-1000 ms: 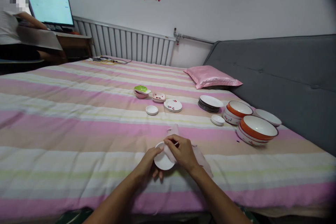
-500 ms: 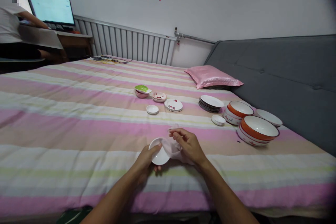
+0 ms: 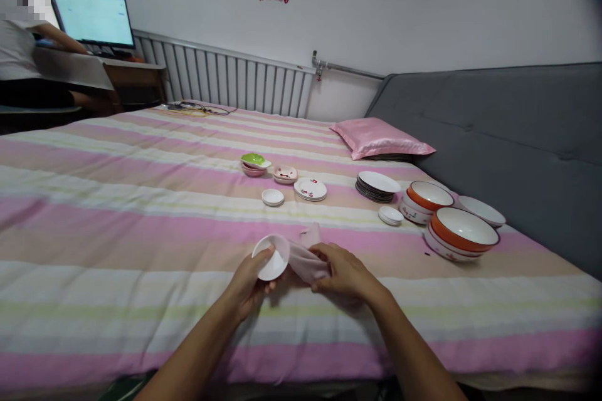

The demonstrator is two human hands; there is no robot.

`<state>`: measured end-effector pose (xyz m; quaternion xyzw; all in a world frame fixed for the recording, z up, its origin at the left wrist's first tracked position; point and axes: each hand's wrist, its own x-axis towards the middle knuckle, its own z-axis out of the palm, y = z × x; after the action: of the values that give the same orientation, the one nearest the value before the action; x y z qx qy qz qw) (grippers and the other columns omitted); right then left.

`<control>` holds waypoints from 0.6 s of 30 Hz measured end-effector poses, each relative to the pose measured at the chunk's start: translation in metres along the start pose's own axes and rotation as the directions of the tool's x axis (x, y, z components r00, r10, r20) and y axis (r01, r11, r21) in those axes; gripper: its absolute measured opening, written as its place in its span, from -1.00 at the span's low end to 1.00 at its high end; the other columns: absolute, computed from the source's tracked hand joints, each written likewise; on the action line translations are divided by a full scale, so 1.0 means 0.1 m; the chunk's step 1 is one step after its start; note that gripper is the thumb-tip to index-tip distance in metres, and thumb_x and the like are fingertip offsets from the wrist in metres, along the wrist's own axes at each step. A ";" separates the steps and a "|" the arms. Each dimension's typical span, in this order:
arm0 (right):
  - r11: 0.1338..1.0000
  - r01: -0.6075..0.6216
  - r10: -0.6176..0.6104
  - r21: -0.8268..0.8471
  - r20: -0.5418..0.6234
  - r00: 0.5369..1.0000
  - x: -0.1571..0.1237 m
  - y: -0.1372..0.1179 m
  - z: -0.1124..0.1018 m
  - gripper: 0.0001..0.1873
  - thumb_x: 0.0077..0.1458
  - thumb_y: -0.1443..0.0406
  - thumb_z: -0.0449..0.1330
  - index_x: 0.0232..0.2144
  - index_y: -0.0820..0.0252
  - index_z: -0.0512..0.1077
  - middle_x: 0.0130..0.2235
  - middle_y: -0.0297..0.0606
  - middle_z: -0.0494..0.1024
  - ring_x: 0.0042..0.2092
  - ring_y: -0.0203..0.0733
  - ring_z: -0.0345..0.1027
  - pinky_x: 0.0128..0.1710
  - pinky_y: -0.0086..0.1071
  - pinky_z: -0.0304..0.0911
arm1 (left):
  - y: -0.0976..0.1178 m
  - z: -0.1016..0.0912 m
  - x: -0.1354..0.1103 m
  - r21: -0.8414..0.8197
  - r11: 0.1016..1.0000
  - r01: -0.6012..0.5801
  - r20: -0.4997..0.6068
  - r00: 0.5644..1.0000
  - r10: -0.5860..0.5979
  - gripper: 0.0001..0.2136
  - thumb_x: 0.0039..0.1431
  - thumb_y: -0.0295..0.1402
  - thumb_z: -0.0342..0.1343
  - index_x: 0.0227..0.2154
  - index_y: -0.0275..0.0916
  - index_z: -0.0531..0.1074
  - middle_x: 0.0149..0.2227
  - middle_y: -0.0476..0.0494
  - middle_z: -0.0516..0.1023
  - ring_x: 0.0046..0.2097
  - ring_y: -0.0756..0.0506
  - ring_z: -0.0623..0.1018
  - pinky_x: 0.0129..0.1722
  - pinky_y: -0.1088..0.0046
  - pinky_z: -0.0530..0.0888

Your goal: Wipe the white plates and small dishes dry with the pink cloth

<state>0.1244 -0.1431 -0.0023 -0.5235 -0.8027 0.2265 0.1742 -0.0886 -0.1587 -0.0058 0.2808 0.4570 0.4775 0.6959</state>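
Note:
A small white dish (image 3: 271,262) is tilted up in my left hand (image 3: 249,282), with the thumb over its inside and fingers underneath. My right hand (image 3: 345,272) is closed on a pale pink cloth (image 3: 305,260), which stretches to the dish's right edge. Beyond my hands lie small white dishes (image 3: 273,197), a stack of patterned plates (image 3: 310,188), pink square dishes (image 3: 285,175) and a green leaf-shaped dish (image 3: 254,160) on top of a pink one.
On the striped bed (image 3: 141,250), a stack of plates (image 3: 378,183), small white dishes (image 3: 390,215), and orange-rimmed bowls (image 3: 465,229) stand to the right. A pink pillow (image 3: 380,136) lies near the grey headboard (image 3: 498,113). Cables (image 3: 197,108) lie far back; a person (image 3: 19,50) sits at a desk on the left.
My left hand has moved slightly left and up with the dish. The right hand has turned palm-down, lower, and gathers the cloth, which is pulled away from the dish's inside.

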 end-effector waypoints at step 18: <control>0.996 -0.073 0.040 -0.050 -0.481 0.876 0.12 -0.08 0.10 -0.54 -0.07 0.51 -0.03 -0.11 0.13 0.36 -0.03 -0.17 0.40 -0.14 -0.12 0.36 -0.29 -0.36 0.28 | -0.03 0.02 -0.05 0.295 0.951 -0.087 0.057 0.996 0.073 -0.73 0.04 -0.17 0.05 -0.44 -0.33 0.35 -0.70 -0.01 0.40 -0.73 0.06 0.33 -0.80 0.64 0.21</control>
<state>0.1089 -0.1367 -0.0059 -0.5921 -0.7259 0.0680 0.3432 -0.0859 -0.1642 -0.0056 0.4115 0.4959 0.4246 0.6360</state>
